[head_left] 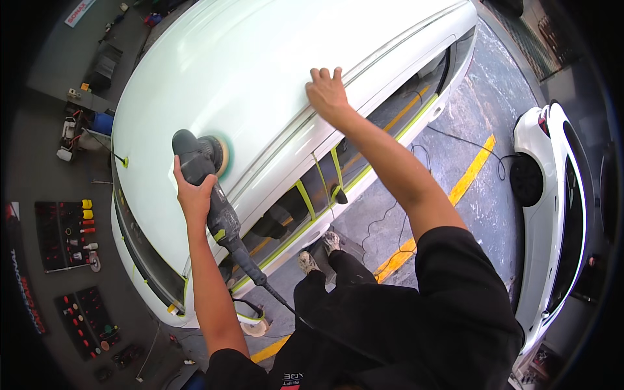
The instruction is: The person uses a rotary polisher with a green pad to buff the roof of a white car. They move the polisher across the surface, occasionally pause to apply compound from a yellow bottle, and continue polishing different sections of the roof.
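My left hand (194, 194) is wrapped round the dark body of a corded car polisher (222, 211). The polisher's round pad (223, 156) lies against the white roof of a car (247, 71), at the left part of the roof. To the right, my right hand (327, 96) rests on the roof near its side rail, fingers bent and apart, holding nothing. Green masking tape (305, 199) lines the window edges below. A black cord (279, 298) runs from the polisher's end down across my body.
I stand with both feet (308, 262) on a low step beside the car. Cables (448, 135) lie across the grey floor with its yellow line (473, 170). A second white car (549, 234) is parked at the right. Wall racks with tools (65, 235) stand at the left.
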{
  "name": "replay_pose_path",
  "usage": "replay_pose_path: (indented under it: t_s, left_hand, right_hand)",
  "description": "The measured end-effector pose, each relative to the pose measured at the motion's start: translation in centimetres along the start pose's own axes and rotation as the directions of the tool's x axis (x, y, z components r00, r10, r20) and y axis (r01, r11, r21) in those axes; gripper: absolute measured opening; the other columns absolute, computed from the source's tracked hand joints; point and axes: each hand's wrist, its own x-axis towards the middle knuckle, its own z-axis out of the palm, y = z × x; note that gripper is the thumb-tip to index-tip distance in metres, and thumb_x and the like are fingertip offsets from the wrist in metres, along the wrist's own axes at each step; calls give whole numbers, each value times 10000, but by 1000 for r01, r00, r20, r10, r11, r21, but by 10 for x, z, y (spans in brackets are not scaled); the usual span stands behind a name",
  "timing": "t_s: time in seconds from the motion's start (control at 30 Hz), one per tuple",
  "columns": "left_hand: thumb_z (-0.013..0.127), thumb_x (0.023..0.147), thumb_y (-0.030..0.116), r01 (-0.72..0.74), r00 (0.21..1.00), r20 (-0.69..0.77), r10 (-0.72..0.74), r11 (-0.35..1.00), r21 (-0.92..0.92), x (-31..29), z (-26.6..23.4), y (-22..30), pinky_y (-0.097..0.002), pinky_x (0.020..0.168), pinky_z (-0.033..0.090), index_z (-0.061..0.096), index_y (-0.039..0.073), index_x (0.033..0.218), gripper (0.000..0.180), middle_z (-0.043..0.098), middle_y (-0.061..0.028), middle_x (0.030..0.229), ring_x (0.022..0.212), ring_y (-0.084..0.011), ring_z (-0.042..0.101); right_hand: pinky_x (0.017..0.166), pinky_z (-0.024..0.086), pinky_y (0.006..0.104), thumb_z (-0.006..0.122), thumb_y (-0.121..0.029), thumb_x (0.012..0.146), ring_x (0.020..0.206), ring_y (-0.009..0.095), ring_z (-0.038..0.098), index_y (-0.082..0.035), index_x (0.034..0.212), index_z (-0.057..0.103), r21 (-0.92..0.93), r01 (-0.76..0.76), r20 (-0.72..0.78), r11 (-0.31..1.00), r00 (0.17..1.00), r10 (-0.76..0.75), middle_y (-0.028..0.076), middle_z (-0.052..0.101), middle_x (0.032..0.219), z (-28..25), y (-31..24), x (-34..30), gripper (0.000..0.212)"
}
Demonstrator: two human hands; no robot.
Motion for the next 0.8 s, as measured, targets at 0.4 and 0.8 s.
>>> replay_pose_path:
  t_s: [0.4,0.8]
  left_hand:
    - [839,778,337,11,988,-153,-38,985,-173,19,88,54,-519,1040,521,287,120,1671,1073,590,-327,1343,1211,-480,635]
    - [600,1062,472,116,948,-311,59,849,516,-15,36,-180,-659,1237,234,359,145,1666,727,342,-297,1632,1533,-455,323]
  right_hand:
    - [1118,442,526,602,-280,1079,1392,568,466,-35,1701,39,922,-252,283,295,957,-65,409,399,1544,-90,-169,-214,874]
    - [780,544,578,479,-438,1133,945,576,703,-43,1678,188,716,-281,100,639,947,305,393,716,1016,-85,-46,-28,733]
